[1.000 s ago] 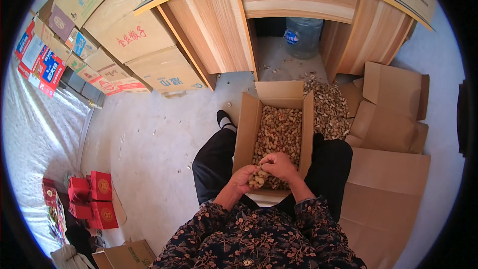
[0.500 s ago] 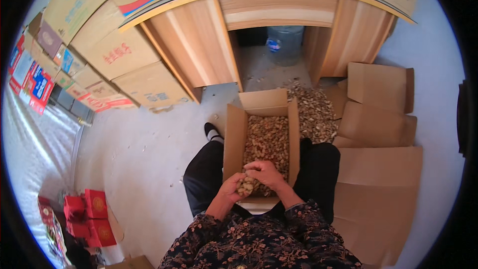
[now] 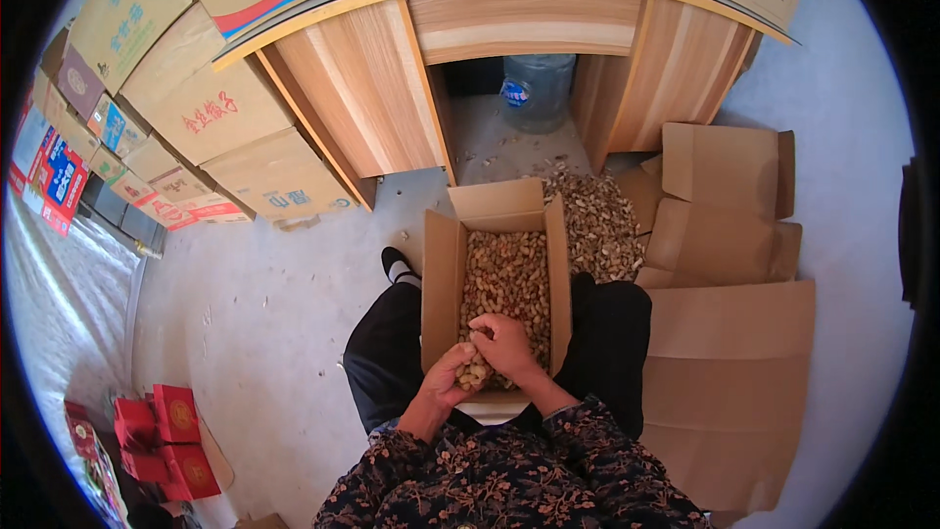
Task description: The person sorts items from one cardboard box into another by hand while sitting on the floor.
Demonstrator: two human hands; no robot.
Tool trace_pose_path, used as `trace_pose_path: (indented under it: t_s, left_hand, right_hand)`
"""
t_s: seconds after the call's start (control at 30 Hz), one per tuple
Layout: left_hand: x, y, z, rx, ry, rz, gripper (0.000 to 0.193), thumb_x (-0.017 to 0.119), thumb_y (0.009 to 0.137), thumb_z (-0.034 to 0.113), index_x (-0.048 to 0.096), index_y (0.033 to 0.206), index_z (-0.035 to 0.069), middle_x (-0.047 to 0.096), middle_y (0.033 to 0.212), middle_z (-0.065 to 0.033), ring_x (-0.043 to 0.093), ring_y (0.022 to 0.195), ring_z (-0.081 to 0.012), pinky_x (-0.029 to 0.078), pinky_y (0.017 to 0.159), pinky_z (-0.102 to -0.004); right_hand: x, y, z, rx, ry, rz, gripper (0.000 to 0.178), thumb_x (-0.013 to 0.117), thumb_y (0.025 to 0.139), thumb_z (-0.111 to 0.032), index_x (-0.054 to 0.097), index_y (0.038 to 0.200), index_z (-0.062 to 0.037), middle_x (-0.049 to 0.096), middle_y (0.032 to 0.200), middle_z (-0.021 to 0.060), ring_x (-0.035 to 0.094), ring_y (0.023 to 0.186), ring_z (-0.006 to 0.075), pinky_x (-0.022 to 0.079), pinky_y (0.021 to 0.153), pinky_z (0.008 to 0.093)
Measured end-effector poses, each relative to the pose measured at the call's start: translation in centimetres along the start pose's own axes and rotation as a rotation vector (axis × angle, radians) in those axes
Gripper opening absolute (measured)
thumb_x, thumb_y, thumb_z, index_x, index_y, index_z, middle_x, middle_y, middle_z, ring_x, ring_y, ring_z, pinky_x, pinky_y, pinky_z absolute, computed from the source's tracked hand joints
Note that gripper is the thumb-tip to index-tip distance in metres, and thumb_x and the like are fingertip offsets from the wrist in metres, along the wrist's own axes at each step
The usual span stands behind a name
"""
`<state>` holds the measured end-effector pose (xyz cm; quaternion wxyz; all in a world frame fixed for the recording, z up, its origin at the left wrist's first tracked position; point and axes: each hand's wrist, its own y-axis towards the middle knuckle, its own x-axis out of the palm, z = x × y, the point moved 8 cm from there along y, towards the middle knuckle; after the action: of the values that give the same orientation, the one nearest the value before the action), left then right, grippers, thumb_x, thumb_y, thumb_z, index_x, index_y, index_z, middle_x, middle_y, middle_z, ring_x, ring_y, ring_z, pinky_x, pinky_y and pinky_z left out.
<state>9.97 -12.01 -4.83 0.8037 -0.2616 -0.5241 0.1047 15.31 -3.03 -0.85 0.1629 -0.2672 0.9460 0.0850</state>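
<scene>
An open cardboard box [image 3: 442, 284] full of unshelled peanuts [image 3: 507, 274] stands between my knees. Over its near end, my left hand [image 3: 443, 377] is cupped round a small handful of peanuts [image 3: 474, 373]. My right hand [image 3: 507, 345] meets it from the right, thumb and fingers pinched together on what looks like a single peanut at the left fingertips. Its knuckles partly hide that peanut. Both hands stay above the heap in the box.
Loose peanut shells [image 3: 599, 230] lie heaped right of the box. Beyond is a wooden desk [image 3: 529, 15] with a blue water jug [image 3: 537, 93] beneath. Flattened cardboard [image 3: 725, 382] covers the right floor; stacked cartons [image 3: 211, 98] and red boxes [image 3: 176, 441] are at left.
The whole view has shifted, so the surroundings sit slightly farther left. My hands remain together over the box, with the right fingers still pinching beside the left hand's peanuts.
</scene>
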Motion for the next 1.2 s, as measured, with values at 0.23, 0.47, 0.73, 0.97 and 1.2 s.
trace_pose_path:
  t_s: [0.23,0.47,0.73,0.97,1.2]
  left_hand:
    - [-0.5,0.2,-0.5,-0.012,-0.001,-0.098,0.018,0.060,0.073,0.009,0.050,0.088,0.008,0.056,0.077,-0.0053,0.056,0.063,-0.0164,0.046,0.048,-0.0264]
    - [-0.2,-0.5,0.1,0.012,-0.090,-0.156,0.030,0.060,0.071,0.007,0.049,0.099,0.007,0.055,0.081,-0.0105,0.054,0.064,-0.0215,0.045,0.048,-0.0274]
    - [0.4,0.5,0.7,0.028,-0.086,-0.137,0.012,0.059,0.075,0.011,0.053,0.084,0.008,0.053,0.073,-0.0049,0.052,0.064,-0.0163,0.043,0.048,-0.0266]
    - [-0.3,0.0,1.3,0.037,-0.084,-0.056,0.008,0.058,0.077,0.011,0.055,0.084,0.007,0.056,0.077,-0.0043,0.055,0.067,-0.0155,0.045,0.053,-0.0257]
    - [-2.1,0.5,0.8,-0.012,-0.056,0.010,0.010,0.058,0.078,0.017,0.054,0.086,0.011,0.056,0.073,-0.0008,0.055,0.062,-0.0129,0.042,0.046,-0.0230]
  right_hand:
    - [-0.1,-0.1,1.7,0.117,0.250,0.072,0.018,0.058,0.074,-0.010,0.060,0.088,0.0010,0.061,0.076,0.0077,0.057,0.067,0.0155,0.046,0.063,0.0272]
    - [-8.1,2.9,0.4,0.177,0.729,0.367,0.008,0.052,0.081,-0.004,0.059,0.085,-0.0032,0.054,0.065,0.0026,0.049,0.053,0.0082,0.039,0.046,0.0200]
    - [-8.4,1.9,3.7,0.391,0.968,0.226,0.024,0.059,0.081,-0.018,0.054,0.099,-0.0036,0.060,0.083,0.0072,0.058,0.068,0.0131,0.048,0.057,0.0233]
    - [0.1,-0.4,-0.4,0.185,0.580,-0.346,0.027,0.059,0.080,-0.008,0.056,0.105,0.0000,0.060,0.088,0.0040,0.054,0.079,0.0088,0.045,0.071,0.0229]
    - [0.7,-0.8,0.1,0.191,0.402,-0.430,0.018,0.059,0.077,-0.009,0.061,0.092,0.0003,0.060,0.082,0.0035,0.054,0.072,0.0098,0.045,0.064,0.0254]
